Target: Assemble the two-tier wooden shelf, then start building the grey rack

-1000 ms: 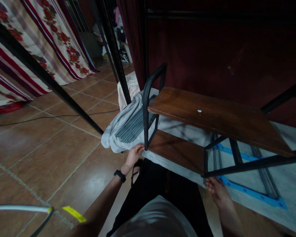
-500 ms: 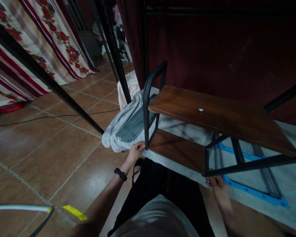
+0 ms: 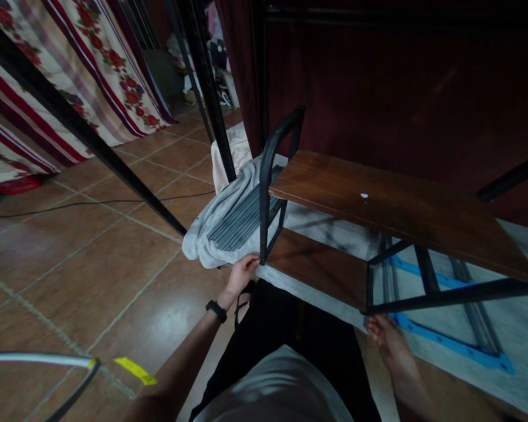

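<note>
Head view: black metal-framed rack with two brown wooden shelves (image 3: 378, 211) stands on the grey mat (image 3: 517, 328) right before me, barely shifted over the last second. My left hand (image 3: 242, 273) stays curled round its left foot. My right hand (image 3: 386, 335) stays at the right corner, grip unclear. Grey towel (image 3: 200, 237) with grey metal rods (image 3: 237, 220) lies just left.

We wore a black watch (image 3: 215, 310) strapped close round the left wrist, its band dark and its face a small dark block. Our left hand (image 3: 242, 272) and right hand (image 3: 385, 335) were bare, as were both forearms. Black trousers (image 3: 275, 325) covered our legs. Lower in the view sat a plain, pale grey shirt (image 3: 277, 390), softly rounded.
</note>
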`<state>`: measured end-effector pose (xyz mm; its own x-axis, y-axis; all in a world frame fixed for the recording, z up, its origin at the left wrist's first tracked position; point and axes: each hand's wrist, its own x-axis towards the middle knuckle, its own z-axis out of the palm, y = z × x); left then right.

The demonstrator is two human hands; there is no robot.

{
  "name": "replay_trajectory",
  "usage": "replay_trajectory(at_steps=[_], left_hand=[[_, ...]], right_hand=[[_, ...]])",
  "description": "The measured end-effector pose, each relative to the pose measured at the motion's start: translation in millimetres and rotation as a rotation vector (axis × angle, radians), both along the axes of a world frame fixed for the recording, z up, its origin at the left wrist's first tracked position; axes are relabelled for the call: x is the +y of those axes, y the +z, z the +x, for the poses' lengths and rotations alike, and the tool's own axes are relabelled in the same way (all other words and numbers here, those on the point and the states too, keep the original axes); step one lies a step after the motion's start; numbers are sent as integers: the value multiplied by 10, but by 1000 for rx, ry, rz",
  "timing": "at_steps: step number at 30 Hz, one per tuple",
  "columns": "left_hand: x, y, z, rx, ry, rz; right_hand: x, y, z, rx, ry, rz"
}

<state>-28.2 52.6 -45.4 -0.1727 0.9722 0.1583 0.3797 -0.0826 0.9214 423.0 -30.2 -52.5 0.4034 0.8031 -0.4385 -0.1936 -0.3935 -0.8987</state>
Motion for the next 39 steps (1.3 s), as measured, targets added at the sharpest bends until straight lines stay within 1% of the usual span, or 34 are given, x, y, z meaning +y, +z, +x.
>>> replay_trajectory(at_steps=[2, 5, 6, 7, 9, 12, 14, 16, 20, 24, 27, 29, 33, 35, 37, 39], left_hand=[[-5, 5, -13, 33, -18, 2], [26, 44, -15, -45, -11, -57], [47, 64, -10, -90, -6, -95], [70, 86, -4, -133, -5, -135], [115, 130, 9, -191, -20, -205], [147, 175, 20, -236, -38, -240], [142, 185, 21, -258, -40, -224], [125, 186, 19, -276, -46, -207], [102, 169, 18, -294, -39, -189], [103, 148, 13, -281, -21, -182], [103, 154, 5, -281, -17, -197], [107, 168, -4, -286, -32, -213], [144, 189, -26, -300, -66, -246], [168, 188, -34, -310, -71, -255], [183, 180, -40, -313, -68, -251], [182, 167, -43, -306, -62, -238]], right_hand=[[-37, 7, -24, -233, 49, 54], [-81, 22, -50, -674, 141, 79], [-91, 21, -53, -770, 159, 77], [-99, 17, -55, -821, 167, 76], [-104, -4, -52, -786, 157, 86], [-85, -39, -45, -518, 95, 107], [-58, -46, -40, -326, 45, 111], [-27, -38, -35, -204, 6, 97], [12, -13, -22, -75, -56, 49], [8, 5, -31, 14, -54, 31], [-14, 26, -53, 6, -56, 64], [-30, 42, -59, -77, -17, 78], [-57, 68, -36, -457, 118, 78], [-59, 72, -22, -593, 145, 81], [-45, 69, -17, -585, 137, 83], [-18, 62, -21, -486, 108, 77]])
